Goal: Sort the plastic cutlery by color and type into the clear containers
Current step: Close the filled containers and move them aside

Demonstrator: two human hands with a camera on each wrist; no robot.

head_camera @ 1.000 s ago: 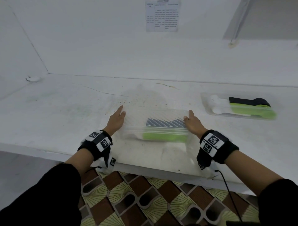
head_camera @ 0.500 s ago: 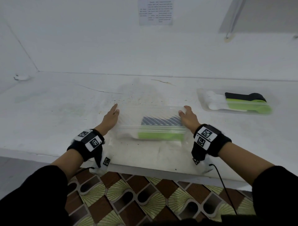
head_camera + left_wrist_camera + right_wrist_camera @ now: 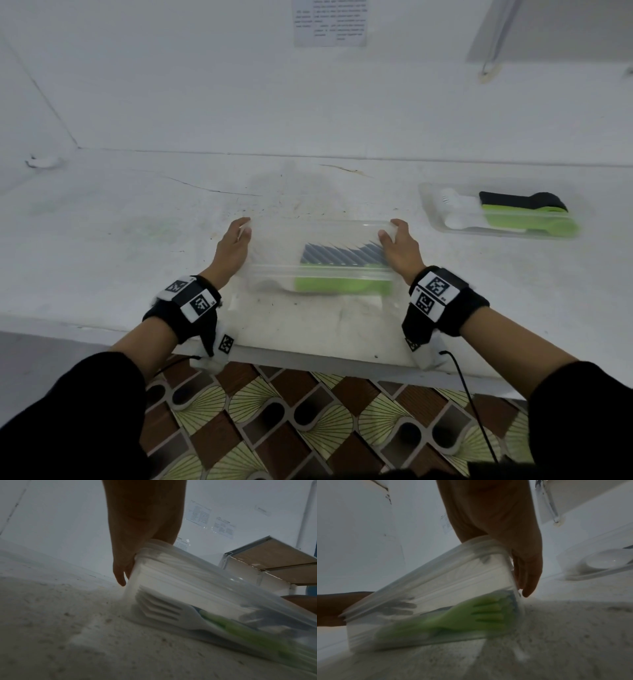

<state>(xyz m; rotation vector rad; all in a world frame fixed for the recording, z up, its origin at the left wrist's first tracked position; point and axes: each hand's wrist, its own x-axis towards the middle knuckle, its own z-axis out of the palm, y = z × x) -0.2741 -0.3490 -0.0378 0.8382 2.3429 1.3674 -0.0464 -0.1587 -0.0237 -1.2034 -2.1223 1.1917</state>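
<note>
Clear container (image 3: pixel 318 274) near table edge, centre, holding forks | left hand (image 3: pixel 230 247) and right hand (image 3: pixel 400 251) flat on short ends, fingers straight, together | probably light, thin, slippery, flexing; squeeze gently at rim.
</note>
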